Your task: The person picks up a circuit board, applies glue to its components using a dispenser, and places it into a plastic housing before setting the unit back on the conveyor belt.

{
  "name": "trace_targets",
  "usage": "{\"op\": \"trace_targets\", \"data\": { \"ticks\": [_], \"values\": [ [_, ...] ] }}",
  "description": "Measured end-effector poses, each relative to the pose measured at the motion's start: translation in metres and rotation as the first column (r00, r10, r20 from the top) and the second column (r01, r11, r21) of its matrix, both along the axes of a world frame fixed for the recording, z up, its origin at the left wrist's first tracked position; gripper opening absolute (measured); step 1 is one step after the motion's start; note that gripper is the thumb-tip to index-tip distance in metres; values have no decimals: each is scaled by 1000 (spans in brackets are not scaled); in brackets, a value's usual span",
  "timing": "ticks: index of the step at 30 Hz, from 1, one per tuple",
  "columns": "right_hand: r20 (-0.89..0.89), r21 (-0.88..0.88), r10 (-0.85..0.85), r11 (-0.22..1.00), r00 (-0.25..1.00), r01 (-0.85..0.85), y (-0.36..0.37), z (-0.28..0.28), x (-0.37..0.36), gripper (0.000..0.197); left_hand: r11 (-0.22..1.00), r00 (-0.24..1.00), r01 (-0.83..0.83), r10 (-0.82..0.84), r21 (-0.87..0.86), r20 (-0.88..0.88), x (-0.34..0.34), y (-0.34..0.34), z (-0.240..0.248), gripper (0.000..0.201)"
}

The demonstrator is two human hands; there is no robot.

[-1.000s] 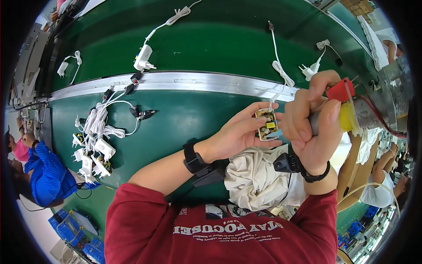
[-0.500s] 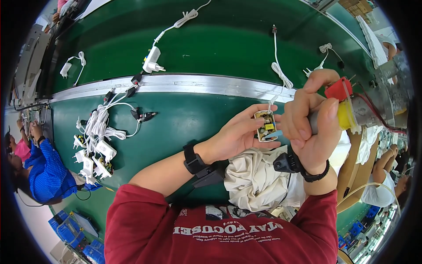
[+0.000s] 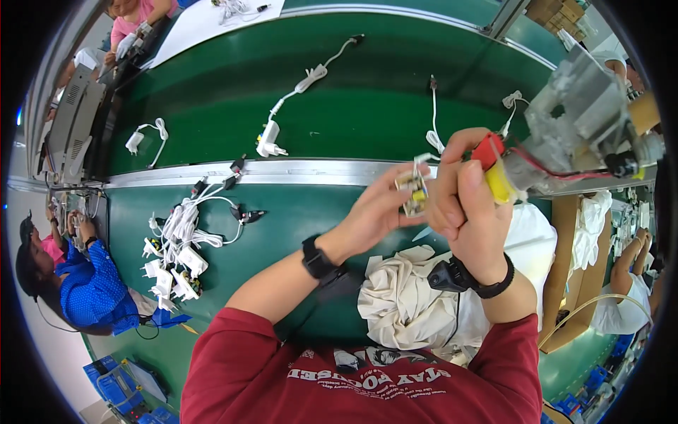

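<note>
Open adapter (image 3: 414, 203) tipped more edge-on, yellow-banded tool (image 3: 500, 185) swung up toward 2 o'clock

Left hand (image 3: 374, 215) has the adapter pinched between thumb and fingers, just shy of 3 o'clock from centre, above the counter (image 3: 304, 212). Right hand (image 3: 462, 201) is curled round the tool, close by at the adapter's 3 o'clock; can't tell if tool and adapter touch. Imo: grip only the case edges, turn the parts back toward your eyes, keep both wrists steady. Corded adapters (image 3: 186, 220) are piled near 9 o'clock.
</note>
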State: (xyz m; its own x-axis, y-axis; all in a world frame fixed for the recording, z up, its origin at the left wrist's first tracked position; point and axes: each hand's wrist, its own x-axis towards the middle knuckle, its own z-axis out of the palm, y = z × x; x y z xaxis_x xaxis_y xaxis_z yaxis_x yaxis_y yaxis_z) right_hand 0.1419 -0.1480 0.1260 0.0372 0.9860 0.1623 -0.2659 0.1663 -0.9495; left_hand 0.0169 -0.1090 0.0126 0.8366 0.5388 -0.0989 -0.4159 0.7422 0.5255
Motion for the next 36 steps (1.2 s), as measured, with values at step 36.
{"op": "trace_targets", "data": {
  "ticks": [36],
  "values": [
    [-10,-55,-42,998,999,42,-3,19,7,23,970,916,-155,212,188,-341,-18,-49,22,38]
  ]
}}
